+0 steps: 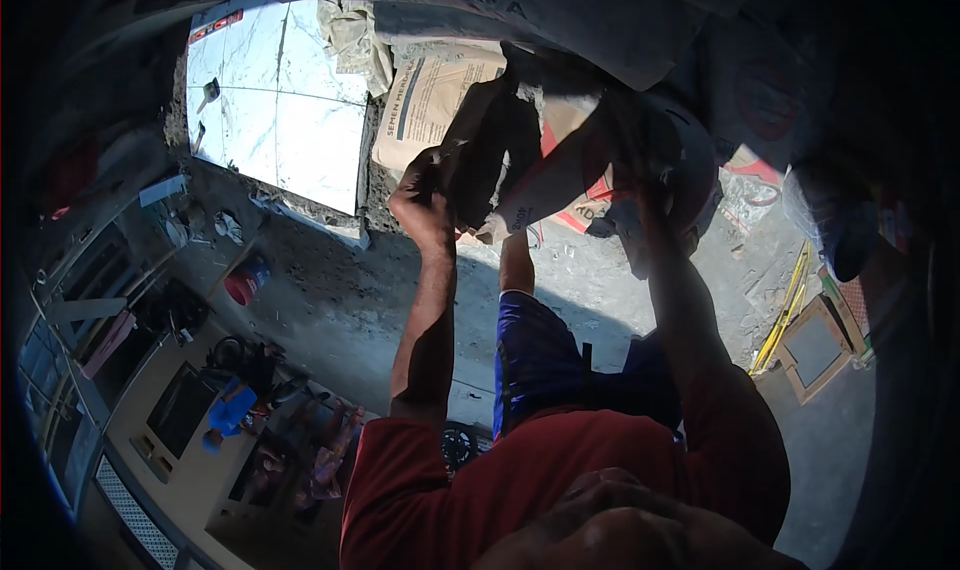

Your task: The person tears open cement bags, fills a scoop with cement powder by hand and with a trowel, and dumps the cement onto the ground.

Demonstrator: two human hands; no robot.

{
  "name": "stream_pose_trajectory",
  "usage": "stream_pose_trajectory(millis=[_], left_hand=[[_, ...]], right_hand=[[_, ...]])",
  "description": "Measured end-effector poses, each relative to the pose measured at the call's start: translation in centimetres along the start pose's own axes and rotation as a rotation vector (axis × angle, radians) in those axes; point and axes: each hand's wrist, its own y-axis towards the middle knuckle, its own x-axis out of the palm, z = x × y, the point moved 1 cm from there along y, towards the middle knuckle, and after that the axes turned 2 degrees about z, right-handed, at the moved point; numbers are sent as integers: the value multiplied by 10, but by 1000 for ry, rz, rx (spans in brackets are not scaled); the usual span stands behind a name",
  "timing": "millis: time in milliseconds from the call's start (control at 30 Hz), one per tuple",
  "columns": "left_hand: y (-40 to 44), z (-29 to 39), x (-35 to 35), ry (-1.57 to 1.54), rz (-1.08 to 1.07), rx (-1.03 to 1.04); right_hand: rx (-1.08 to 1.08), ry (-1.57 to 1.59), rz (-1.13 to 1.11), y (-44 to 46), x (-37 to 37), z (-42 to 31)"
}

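My left hand (425,205) is closed on the edge of a torn, dark paper cement sack (490,150), held up in front of my body. My right hand (640,192) is in deep shadow at the right side of the sack, beside a rounded, dark object (685,160); its fingers cannot be made out. A flat brown sack with printed lettering (430,105) lies behind my left hand. More red and white sack paper (585,205) shows beneath the held sack.
Large white tiles (290,100) lie at the upper left with a small tool (208,93) on them. A red bucket (247,280) stands lower left. At the right are yellow strips (785,310) and a wooden frame (818,350). A person in blue (232,410) is in the background.
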Motion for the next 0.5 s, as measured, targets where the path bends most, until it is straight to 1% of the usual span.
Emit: stream_pose_trajectory(millis=[33,67,133,200,233,267,333,367,400,467,500], left_hand=[[3,-3,-5,-24,26,-57],[9,-9,-6,117,15,-9],[14,-12,-5,275,-100,21],[0,-10,4,212,-69,67],[-5,1,10,-1,-19,-33],[-2,3,8,42,28,-94],[15,-7,-5,-7,41,-1],[26,-48,-17,256,22,-30],[37,-44,-18,220,-33,48],[28,-21,-10,446,-126,194],[20,-10,-3,194,-137,110]], right_hand=[[-14,11,-4,-1,-1,2],[-36,20,-6,0,-3,1],[-53,64,1,4,5,14],[-72,257,8,5,34,30],[-225,-87,157,5,17,22],[-214,-93,167,8,-1,18],[-219,-102,119,-5,-4,25],[-228,-99,96,-11,-4,22],[-236,-92,82,-13,-7,17],[-235,-90,98,-2,-29,0],[-133,-113,95,-12,-45,-11]])
